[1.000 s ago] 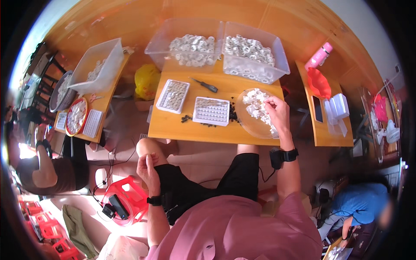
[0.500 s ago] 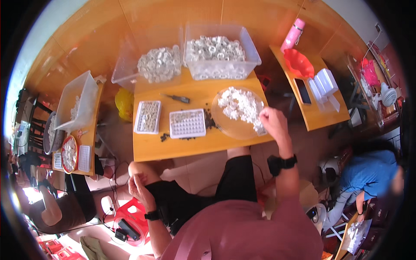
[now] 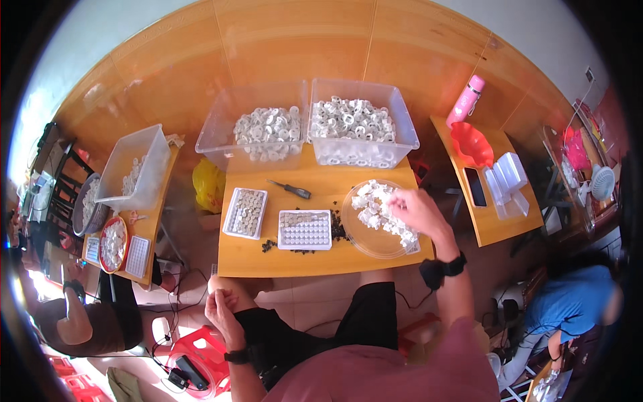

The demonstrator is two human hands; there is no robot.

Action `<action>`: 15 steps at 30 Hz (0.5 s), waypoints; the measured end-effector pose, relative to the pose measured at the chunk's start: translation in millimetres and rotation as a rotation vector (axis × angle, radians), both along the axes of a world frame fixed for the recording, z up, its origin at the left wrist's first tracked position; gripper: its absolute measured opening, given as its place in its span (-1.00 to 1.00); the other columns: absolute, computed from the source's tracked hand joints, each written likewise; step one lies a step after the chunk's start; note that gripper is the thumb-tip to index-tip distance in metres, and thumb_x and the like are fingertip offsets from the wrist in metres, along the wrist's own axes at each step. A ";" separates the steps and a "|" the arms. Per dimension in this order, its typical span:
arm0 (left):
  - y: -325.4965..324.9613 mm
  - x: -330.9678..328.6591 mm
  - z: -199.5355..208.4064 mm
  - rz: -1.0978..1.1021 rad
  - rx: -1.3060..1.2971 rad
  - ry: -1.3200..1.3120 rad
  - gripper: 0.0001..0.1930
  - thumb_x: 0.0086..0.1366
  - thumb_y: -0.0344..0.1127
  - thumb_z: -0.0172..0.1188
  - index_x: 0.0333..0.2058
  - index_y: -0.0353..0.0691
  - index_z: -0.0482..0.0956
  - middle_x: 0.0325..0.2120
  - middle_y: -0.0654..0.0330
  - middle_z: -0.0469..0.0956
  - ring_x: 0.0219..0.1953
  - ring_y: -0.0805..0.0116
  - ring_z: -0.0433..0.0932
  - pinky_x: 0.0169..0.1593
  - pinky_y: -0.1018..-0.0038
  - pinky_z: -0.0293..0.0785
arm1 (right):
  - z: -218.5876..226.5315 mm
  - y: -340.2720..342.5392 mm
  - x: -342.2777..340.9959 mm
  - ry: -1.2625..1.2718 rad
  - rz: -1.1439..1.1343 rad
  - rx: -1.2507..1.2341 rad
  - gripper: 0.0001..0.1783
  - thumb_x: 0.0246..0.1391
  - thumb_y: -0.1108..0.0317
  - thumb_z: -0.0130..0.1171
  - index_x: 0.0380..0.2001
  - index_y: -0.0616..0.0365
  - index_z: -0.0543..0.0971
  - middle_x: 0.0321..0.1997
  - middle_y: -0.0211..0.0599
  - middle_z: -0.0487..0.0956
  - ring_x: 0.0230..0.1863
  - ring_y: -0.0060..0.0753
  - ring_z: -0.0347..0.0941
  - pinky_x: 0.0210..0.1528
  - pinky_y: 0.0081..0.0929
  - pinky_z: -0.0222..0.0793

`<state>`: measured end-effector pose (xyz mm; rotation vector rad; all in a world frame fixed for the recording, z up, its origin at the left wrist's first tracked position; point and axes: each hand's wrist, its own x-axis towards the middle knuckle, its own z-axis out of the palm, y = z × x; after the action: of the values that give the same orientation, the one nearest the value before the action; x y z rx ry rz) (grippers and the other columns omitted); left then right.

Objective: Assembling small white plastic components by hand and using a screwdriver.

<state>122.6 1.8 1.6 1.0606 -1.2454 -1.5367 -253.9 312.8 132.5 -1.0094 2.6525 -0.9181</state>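
Observation:
My right hand [image 3: 420, 213] is over a round clear tray [image 3: 362, 246] of small white pieces [image 3: 375, 213], fingers curled together at the pile's right side. What its fingertips hold, if anything, is hidden. My left hand [image 3: 222, 311] is held above my left knee, fingertips pressed together. Anything between them is too small to make out. Left of the round tray lies a white compartment tray [image 3: 305, 241] with small round grey pieces in its far rows. A fuller white tray [image 3: 245, 213] of such pieces stands further left. A dark-handled screwdriver [image 3: 289, 189] lies behind them.
Two clear bins [image 3: 365, 157] of white ring-shaped parts stand at the table's far edge. Small black bits [image 3: 338, 228] are scattered between the trays. A side table at right bears a red bowl [image 3: 471, 145], phone [image 3: 475, 187] and pink flask [image 3: 465, 100]. People work on both sides.
My right hand has moved from the round tray's right edge in over the white pieces. My left hand stays by my knee. The view has tilted up, so the table appears lower.

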 end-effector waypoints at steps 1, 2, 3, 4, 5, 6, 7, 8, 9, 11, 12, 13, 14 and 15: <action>-1.4 4.0 1.8 -0.006 0.075 0.023 -0.80 0.43 -0.31 0.11 -0.30 -0.34 0.53 -0.44 0.15 0.61 -0.49 0.48 0.59 -0.34 0.64 0.52 | 7.8 -13.6 -8.7 0.001 0.066 -0.018 -0.81 0.00 0.32 0.23 -0.36 0.21 0.64 -0.46 -0.19 0.65 -0.41 -0.30 0.61 -0.32 -0.38 0.47; -4.7 8.6 -1.2 -0.008 0.070 0.030 -0.80 0.43 -0.30 0.12 -0.29 -0.34 0.54 -0.45 0.15 0.61 -0.51 0.48 0.58 -0.36 0.65 0.50 | 26.8 -31.8 -11.0 -0.028 0.105 -0.069 -0.84 0.02 0.38 0.24 -0.35 0.25 0.63 -0.50 -0.30 0.61 -0.44 -0.48 0.54 -0.37 -0.48 0.44; -6.9 6.7 -2.8 0.002 0.087 -0.002 -0.80 0.43 -0.30 0.12 -0.29 -0.34 0.54 -0.45 0.15 0.61 -0.51 0.48 0.58 -0.36 0.65 0.50 | 39.9 -49.0 -22.4 -0.085 0.128 -0.113 -0.87 0.04 0.44 0.24 -0.35 0.30 0.63 -0.55 -0.41 0.57 -0.48 -0.66 0.48 -0.41 -0.58 0.42; -8.6 7.8 -5.9 0.001 0.057 -0.012 -0.81 0.43 -0.30 0.11 -0.28 -0.34 0.54 -0.45 0.16 0.61 -0.51 0.49 0.58 -0.36 0.66 0.50 | 44.3 -62.1 -35.2 -0.089 0.147 -0.169 -0.87 0.03 0.44 0.25 -0.35 0.28 0.63 -0.53 -0.43 0.57 -0.48 -0.67 0.47 -0.42 -0.59 0.40; -10.4 6.8 -7.8 -0.004 0.027 -0.020 -0.81 0.44 -0.30 0.11 -0.28 -0.33 0.55 -0.45 0.17 0.61 -0.52 0.50 0.57 -0.37 0.66 0.49 | 49.7 -74.5 -50.1 -0.090 0.161 -0.226 -0.87 0.03 0.43 0.27 -0.35 0.27 0.63 -0.51 -0.46 0.56 -0.49 -0.68 0.47 -0.44 -0.61 0.39; -9.2 3.8 -8.2 0.014 -0.001 -0.009 -0.81 0.44 -0.32 0.10 -0.27 -0.35 0.55 -0.46 0.18 0.60 -0.52 0.51 0.57 -0.38 0.66 0.49 | 52.7 -86.5 -69.0 -0.068 0.157 -0.187 -0.86 0.03 0.43 0.27 -0.34 0.27 0.62 -0.50 -0.45 0.56 -0.48 -0.65 0.46 -0.43 -0.59 0.40; -7.9 1.6 -9.1 0.019 0.005 -0.019 -0.81 0.44 -0.32 0.10 -0.27 -0.35 0.55 -0.46 0.18 0.60 -0.52 0.51 0.57 -0.38 0.66 0.49 | 52.6 -97.9 -90.7 -0.047 0.154 -0.150 -0.85 0.02 0.42 0.27 -0.33 0.26 0.62 -0.49 -0.44 0.56 -0.47 -0.63 0.46 -0.43 -0.57 0.40; -5.9 -1.0 -10.7 0.054 -0.081 -0.051 -0.81 0.44 -0.31 0.10 -0.28 -0.34 0.55 -0.47 0.19 0.60 -0.53 0.53 0.55 -0.39 0.66 0.48 | 49.0 -109.5 -116.4 0.016 0.156 -0.137 -0.81 -0.03 0.39 0.29 -0.33 0.26 0.63 -0.45 -0.31 0.61 -0.42 -0.55 0.52 -0.37 -0.50 0.43; -2.7 0.5 -12.3 0.096 -0.165 -0.091 -0.80 0.44 -0.31 0.11 -0.30 -0.33 0.56 -0.47 0.20 0.60 -0.53 0.54 0.54 -0.40 0.66 0.46 | 42.5 -119.7 -135.8 0.073 0.164 -0.124 -0.77 -0.08 0.36 0.30 -0.33 0.26 0.65 -0.42 -0.18 0.67 -0.37 -0.48 0.58 -0.32 -0.44 0.46; -3.1 -1.1 -14.8 0.110 -0.195 -0.128 -0.80 0.44 -0.32 0.09 -0.31 -0.34 0.56 -0.48 0.22 0.58 -0.55 0.55 0.52 -0.42 0.66 0.44 | 42.9 -135.8 -155.9 0.040 0.059 0.036 -0.70 -0.11 0.32 0.32 -0.28 0.25 0.64 -0.40 -0.18 0.66 -0.38 -0.38 0.58 -0.30 -0.37 0.46; -5.6 -4.9 -14.6 0.103 -0.209 -0.141 -0.80 0.45 -0.33 0.08 -0.30 -0.36 0.54 -0.47 0.21 0.58 -0.54 0.55 0.52 -0.41 0.66 0.45 | 33.4 -131.9 -177.4 -0.093 0.006 0.098 -0.59 -0.16 0.24 0.36 -0.22 0.21 0.61 -0.35 -0.21 0.61 -0.26 -0.33 0.53 -0.24 -0.30 0.43; -6.5 -5.7 -14.1 0.104 -0.221 -0.160 -0.80 0.45 -0.33 0.08 -0.29 -0.37 0.53 -0.47 0.21 0.58 -0.54 0.55 0.52 -0.41 0.65 0.46 | 20.4 -131.3 -182.6 0.001 -0.079 0.157 -0.51 -0.21 0.18 0.37 -0.16 0.15 0.57 -0.25 -0.30 0.54 -0.13 -0.35 0.43 -0.17 -0.27 0.37; -7.1 -6.9 -12.0 0.100 -0.227 -0.162 -0.79 0.45 -0.33 0.09 -0.30 -0.37 0.53 -0.48 0.22 0.57 -0.54 0.56 0.51 -0.42 0.65 0.45 | 19.7 -129.3 -187.3 -0.141 -0.097 0.229 -0.41 -0.15 0.17 0.33 0.00 0.10 0.50 -0.03 -0.28 0.49 0.01 -0.29 0.39 -0.10 -0.26 0.38; -7.8 -8.3 -10.9 0.108 -0.232 -0.157 -0.79 0.45 -0.34 0.09 -0.31 -0.38 0.53 -0.49 0.22 0.56 -0.54 0.56 0.51 -0.42 0.65 0.44 | 18.7 -127.9 -192.1 -0.282 -0.117 0.301 -0.31 -0.10 0.16 0.29 0.17 0.05 0.43 0.19 -0.25 0.43 0.14 -0.24 0.35 -0.04 -0.24 0.39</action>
<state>114.3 -5.9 -9.3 1.0914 -1.4119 -1.2137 -445.9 184.8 151.1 -0.6133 2.5270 -0.6012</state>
